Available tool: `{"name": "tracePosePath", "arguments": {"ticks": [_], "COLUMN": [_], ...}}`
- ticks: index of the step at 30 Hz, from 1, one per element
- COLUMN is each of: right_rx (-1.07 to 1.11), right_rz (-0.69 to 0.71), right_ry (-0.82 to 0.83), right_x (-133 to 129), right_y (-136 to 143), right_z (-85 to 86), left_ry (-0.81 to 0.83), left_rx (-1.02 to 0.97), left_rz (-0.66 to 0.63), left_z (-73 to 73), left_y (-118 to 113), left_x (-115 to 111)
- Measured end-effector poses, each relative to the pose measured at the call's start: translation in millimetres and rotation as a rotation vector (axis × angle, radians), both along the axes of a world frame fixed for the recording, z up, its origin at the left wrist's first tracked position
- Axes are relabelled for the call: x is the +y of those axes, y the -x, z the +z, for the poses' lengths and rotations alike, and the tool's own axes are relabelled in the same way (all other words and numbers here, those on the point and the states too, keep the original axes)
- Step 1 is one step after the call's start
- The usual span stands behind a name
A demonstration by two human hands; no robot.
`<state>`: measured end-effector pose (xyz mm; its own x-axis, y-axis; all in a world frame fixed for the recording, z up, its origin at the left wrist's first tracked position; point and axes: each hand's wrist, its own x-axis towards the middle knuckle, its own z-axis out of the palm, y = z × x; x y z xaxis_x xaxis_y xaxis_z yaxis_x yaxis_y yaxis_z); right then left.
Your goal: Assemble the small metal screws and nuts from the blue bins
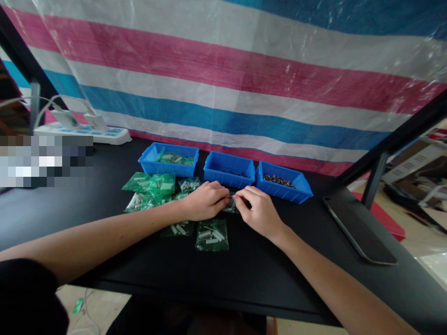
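A small clear plastic bag point(231, 204) lies between my two hands, just in front of the middle blue bin. My left hand point(206, 201) is closed, its curled fingertips at the bag's left edge. From the other side, my right hand point(259, 210) pinches the bag's upper right edge between thumb and forefinger. What is in this bag is mostly hidden. A greenish plastic bag point(213, 235) with white and metal pieces rests nearer to me. Left of my hands, several green bags point(150, 186) of similar parts are piled, some partly behind my left forearm.
Three blue bins stand in a row: a left bin point(148, 164) with bagged parts, a middle bin point(223, 177) with a few small dark pieces, a right bin point(291, 193) with small metal parts. A phone point(359, 230) lies right; a power strip point(115, 135) sits back left.
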<state>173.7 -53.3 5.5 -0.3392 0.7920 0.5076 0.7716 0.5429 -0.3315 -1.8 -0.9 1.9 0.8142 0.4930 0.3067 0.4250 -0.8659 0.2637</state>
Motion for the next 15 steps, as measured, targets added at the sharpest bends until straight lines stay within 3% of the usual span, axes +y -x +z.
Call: {"name": "tracePosePath", "arguments": {"ticks": [15], "right_rx": [0.021], "right_rz": [-0.008], "right_ry": [0.004], "right_x": [-0.9], "right_y": [1.8], "right_z": [-1.5], "left_ry": [-0.001], "left_rx": [0.005], "left_rz": [0.004], "left_z": [-0.9], "left_y": [0.1], "left_x": [0.2]}}
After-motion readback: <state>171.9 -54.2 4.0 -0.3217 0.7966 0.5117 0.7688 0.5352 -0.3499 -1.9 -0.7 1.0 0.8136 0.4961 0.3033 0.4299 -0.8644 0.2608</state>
